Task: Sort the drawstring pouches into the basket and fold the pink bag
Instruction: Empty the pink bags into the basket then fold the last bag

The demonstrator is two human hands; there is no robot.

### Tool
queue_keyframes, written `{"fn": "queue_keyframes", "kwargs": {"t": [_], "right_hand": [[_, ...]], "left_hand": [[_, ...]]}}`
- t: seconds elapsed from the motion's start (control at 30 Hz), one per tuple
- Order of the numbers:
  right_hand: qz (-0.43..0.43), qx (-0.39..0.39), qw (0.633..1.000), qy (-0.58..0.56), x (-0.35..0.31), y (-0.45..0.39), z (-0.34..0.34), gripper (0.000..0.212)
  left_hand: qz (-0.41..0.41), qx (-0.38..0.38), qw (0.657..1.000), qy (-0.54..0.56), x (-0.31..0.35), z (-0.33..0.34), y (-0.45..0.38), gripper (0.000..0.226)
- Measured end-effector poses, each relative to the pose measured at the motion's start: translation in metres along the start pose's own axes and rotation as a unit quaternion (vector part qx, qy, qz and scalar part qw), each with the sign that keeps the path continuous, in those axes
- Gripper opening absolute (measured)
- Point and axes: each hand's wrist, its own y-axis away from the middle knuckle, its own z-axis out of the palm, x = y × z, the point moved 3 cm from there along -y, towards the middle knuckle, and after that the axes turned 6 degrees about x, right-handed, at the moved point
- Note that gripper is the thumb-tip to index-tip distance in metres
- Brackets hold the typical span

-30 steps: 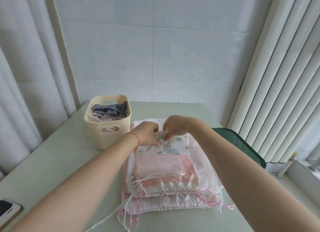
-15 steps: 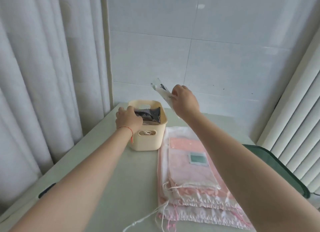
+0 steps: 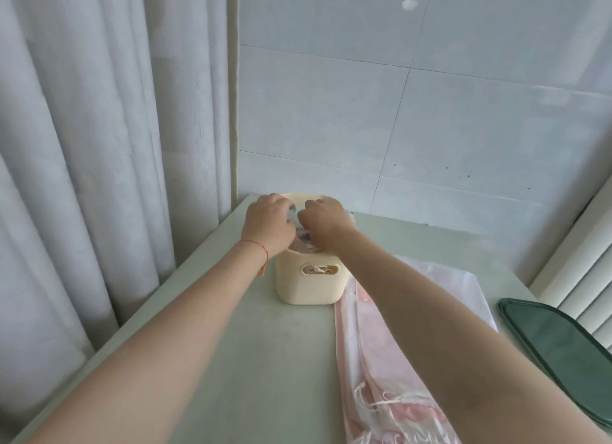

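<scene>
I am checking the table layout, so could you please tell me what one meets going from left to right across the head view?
Curtain → basket → pink bags → green lid → blinds.

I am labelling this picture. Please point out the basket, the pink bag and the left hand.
basket (image 3: 309, 286): head view, front wall under the handle slot.
pink bag (image 3: 374, 354): head view, flat cloth.
left hand (image 3: 266, 223): head view, back of hand.

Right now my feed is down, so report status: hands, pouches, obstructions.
Both hands, left and right, curled over the basket, tucking a pouch; grip hidden. Pink bags unfolded on the table. Nothing blocking.
</scene>
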Motion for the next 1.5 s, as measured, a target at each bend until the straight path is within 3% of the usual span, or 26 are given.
{"fn": "queue_keyframes", "kwargs": {"t": [0.13,0.37,0.47,0.57,0.6,0.67,0.73,0.8,0.87,0.93,0.97,1.03,1.13,1.23,1.33,1.43,1.5], "right_hand": [[0.0,-0.063,0.997,-0.032,-0.002,0.0,0.009,0.019],[-0.012,-0.155,0.987,-0.033,-0.002,0.002,0.006,0.036],[0.021,-0.223,0.975,0.001,0.007,0.002,0.015,0.047],[0.087,-0.301,0.949,-0.037,0.015,0.005,0.025,0.052],[0.101,-0.294,0.948,-0.072,0.017,0.007,0.022,0.049],[0.114,-0.201,0.965,-0.126,0.026,0.011,0.009,0.036],[0.142,-0.078,0.967,-0.198,0.039,0.022,-0.009,0.034],[0.165,0.0,0.957,-0.241,0.053,0.041,-0.023,0.035],[0.193,0.028,0.944,-0.265,0.066,0.064,-0.026,0.037],[0.222,0.049,0.93,-0.288,0.079,0.095,-0.024,0.04],[0.234,0.051,0.926,-0.293,0.084,0.107,-0.023,0.039],[0.247,0.012,0.923,-0.294,0.096,0.14,-0.01,0.033],[0.219,-0.174,0.908,-0.312,0.101,0.189,0.011,0.02],[0.146,-0.311,0.895,-0.286,0.097,0.227,0.011,0.029],[0.093,-0.364,0.884,-0.277,0.09,0.252,0.003,0.043],[0.05,-0.379,0.898,-0.219,0.083,0.263,0.006,0.041],[0.051,-0.343,0.916,-0.203,0.08,0.261,0.011,0.032]], "left_hand": [[0.043,-0.18,0.975,-0.122,0.014,0.007,-0.012,0.031],[0.06,-0.281,0.941,-0.179,0.024,0.015,-0.016,0.038],[0.054,-0.36,0.898,-0.246,0.037,0.016,-0.012,0.033],[0.008,-0.441,0.861,-0.254,0.043,0.017,-0.01,0.016],[0.001,-0.44,0.862,-0.254,0.042,0.017,-0.01,0.018],[-0.01,-0.371,0.9,-0.23,0.036,0.019,-0.013,0.019],[-0.01,-0.239,0.954,-0.181,0.031,0.019,-0.016,0.03],[0.012,-0.1,0.987,-0.126,0.039,0.01,-0.01,0.032],[0.033,0.021,0.997,-0.067,0.06,-0.003,0.002,0.027],[0.024,0.07,0.996,0.041,0.089,-0.013,0.02,0.024],[0.009,0.054,0.994,0.095,0.101,-0.014,0.026,0.023],[-0.003,-0.06,0.986,0.154,0.127,-0.002,0.043,0.02],[0.014,-0.281,0.95,0.136,0.158,0.021,0.072,0.017],[0.041,-0.38,0.921,0.075,0.177,0.035,0.094,0.018],[0.036,-0.403,0.912,0.071,0.186,0.045,0.109,0.018],[0.013,-0.325,0.939,0.112,0.188,0.05,0.113,0.022],[0.002,-0.27,0.952,0.143,0.187,0.052,0.115,0.024]]}}
